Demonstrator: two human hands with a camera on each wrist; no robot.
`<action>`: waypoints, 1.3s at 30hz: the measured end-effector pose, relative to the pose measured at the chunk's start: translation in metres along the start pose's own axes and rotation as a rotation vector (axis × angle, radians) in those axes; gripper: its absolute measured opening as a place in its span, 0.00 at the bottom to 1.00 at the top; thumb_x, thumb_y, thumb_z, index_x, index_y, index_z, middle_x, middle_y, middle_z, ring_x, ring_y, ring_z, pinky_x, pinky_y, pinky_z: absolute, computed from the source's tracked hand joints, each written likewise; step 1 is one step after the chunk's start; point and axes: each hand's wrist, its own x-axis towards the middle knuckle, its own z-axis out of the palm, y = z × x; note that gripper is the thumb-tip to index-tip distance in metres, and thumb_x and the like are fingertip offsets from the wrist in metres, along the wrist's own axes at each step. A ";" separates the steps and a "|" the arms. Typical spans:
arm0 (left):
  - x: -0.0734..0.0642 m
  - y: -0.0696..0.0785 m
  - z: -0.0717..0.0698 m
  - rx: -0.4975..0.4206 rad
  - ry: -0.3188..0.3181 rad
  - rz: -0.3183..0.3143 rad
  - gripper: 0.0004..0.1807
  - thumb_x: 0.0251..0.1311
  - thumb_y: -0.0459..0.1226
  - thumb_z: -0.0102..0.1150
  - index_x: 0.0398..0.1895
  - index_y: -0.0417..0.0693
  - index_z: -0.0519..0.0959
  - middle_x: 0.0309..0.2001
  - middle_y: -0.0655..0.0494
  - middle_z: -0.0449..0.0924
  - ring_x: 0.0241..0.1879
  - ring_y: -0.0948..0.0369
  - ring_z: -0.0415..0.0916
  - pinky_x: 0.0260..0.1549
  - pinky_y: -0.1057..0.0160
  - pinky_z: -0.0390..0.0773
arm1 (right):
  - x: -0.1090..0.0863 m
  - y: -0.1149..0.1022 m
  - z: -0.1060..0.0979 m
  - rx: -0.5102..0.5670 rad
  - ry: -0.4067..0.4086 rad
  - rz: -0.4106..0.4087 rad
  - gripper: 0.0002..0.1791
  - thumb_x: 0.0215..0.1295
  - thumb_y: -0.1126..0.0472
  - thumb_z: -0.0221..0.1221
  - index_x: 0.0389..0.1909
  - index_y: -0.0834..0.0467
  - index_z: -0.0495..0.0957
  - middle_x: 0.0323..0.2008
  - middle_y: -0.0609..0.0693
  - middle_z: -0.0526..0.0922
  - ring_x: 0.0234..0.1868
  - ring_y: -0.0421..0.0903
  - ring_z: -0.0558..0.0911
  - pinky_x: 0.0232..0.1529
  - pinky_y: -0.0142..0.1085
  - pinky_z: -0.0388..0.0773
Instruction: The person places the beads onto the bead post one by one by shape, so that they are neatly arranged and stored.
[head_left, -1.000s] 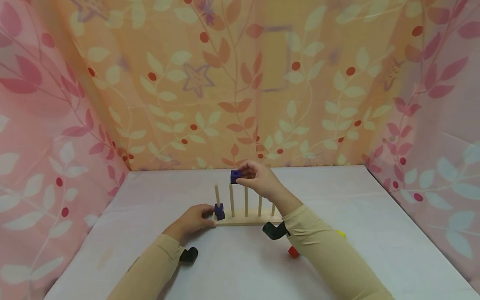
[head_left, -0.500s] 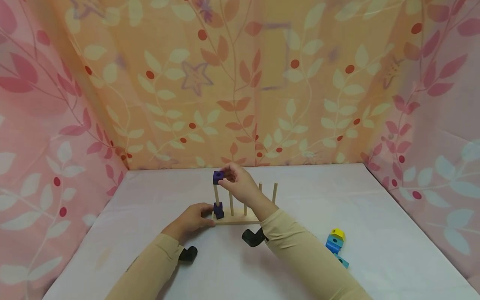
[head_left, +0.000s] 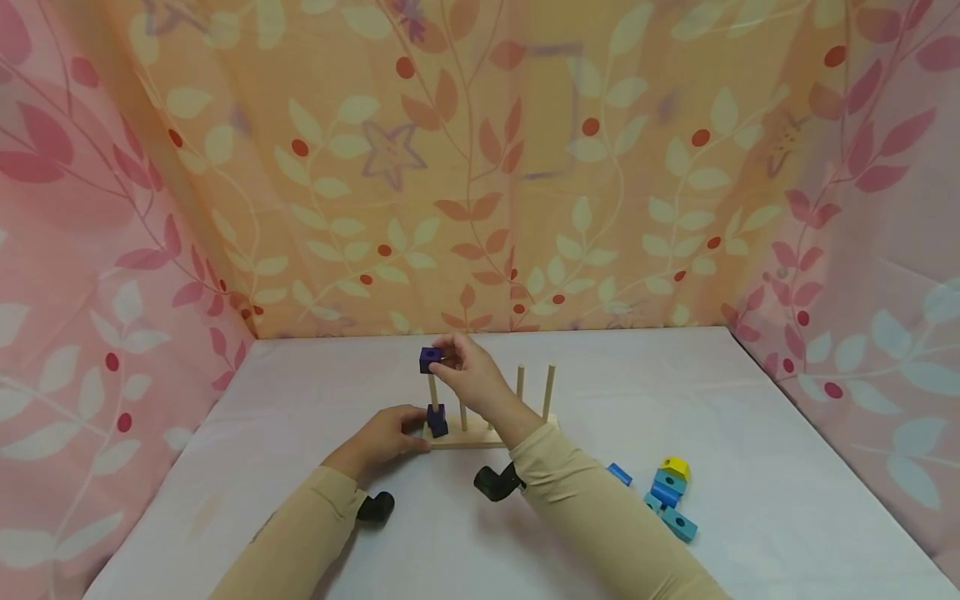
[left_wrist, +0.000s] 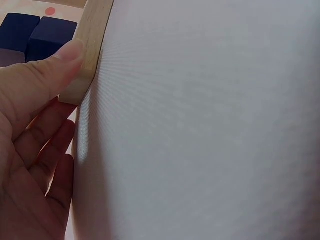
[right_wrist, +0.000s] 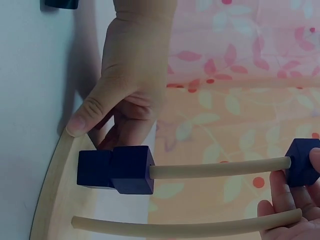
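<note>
In the head view, my right hand point(head_left: 476, 379) pinches a purple cube point(head_left: 429, 361) at the top of the leftmost wooden peg point(head_left: 433, 393). The right wrist view has the peg's tip meeting the holed cube; how deep it sits cannot be told. Two more purple cubes point(right_wrist: 132, 170) are threaded low on that same peg, turned slightly apart. My left hand point(head_left: 384, 437) grips the left end of the wooden peg base point(head_left: 480, 444). Up close, its thumb point(left_wrist: 71, 51) presses on the base's edge, with fingers on the other side.
Right of the base lie a yellow block point(head_left: 676, 467), a teal block point(head_left: 680, 524) and several blue or teal ones, such as a blue block point(head_left: 619, 474). Bare pegs point(head_left: 550, 392) rise along the base. A patterned cloth point(head_left: 480, 167) closes off the back.
My right hand has carried the purple cube leftward from above the second peg, then slightly down onto the leftmost peg's top. My left hand has stayed on the base.
</note>
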 end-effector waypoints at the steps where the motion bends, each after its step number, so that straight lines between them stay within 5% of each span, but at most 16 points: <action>1: 0.000 0.000 0.000 -0.004 -0.004 -0.005 0.28 0.42 0.41 0.71 0.51 0.48 0.78 0.50 0.56 0.77 0.57 0.54 0.68 0.59 0.50 0.62 | 0.000 0.000 0.000 0.007 0.003 0.004 0.15 0.60 0.66 0.58 0.49 0.60 0.72 0.43 0.56 0.79 0.44 0.48 0.78 0.47 0.38 0.75; 9: 0.000 0.000 0.001 -0.017 -0.002 -0.033 0.27 0.42 0.41 0.71 0.51 0.48 0.78 0.51 0.56 0.77 0.57 0.54 0.68 0.59 0.50 0.61 | -0.001 0.004 0.005 0.009 0.041 0.025 0.14 0.57 0.69 0.60 0.44 0.59 0.72 0.39 0.52 0.78 0.39 0.43 0.77 0.41 0.31 0.75; 23: 0.001 -0.002 0.000 -0.023 -0.003 -0.020 0.28 0.42 0.41 0.71 0.50 0.49 0.78 0.51 0.57 0.77 0.57 0.55 0.68 0.59 0.50 0.62 | -0.002 0.006 0.008 -0.003 0.047 0.050 0.16 0.57 0.68 0.60 0.46 0.57 0.72 0.40 0.51 0.79 0.40 0.44 0.79 0.41 0.35 0.77; 39: 0.002 -0.003 0.001 -0.041 -0.010 -0.038 0.28 0.41 0.43 0.72 0.51 0.51 0.78 0.50 0.58 0.77 0.57 0.55 0.68 0.59 0.49 0.62 | -0.003 0.019 0.014 -0.001 0.060 0.109 0.29 0.53 0.70 0.62 0.57 0.57 0.65 0.38 0.52 0.77 0.36 0.43 0.77 0.41 0.36 0.78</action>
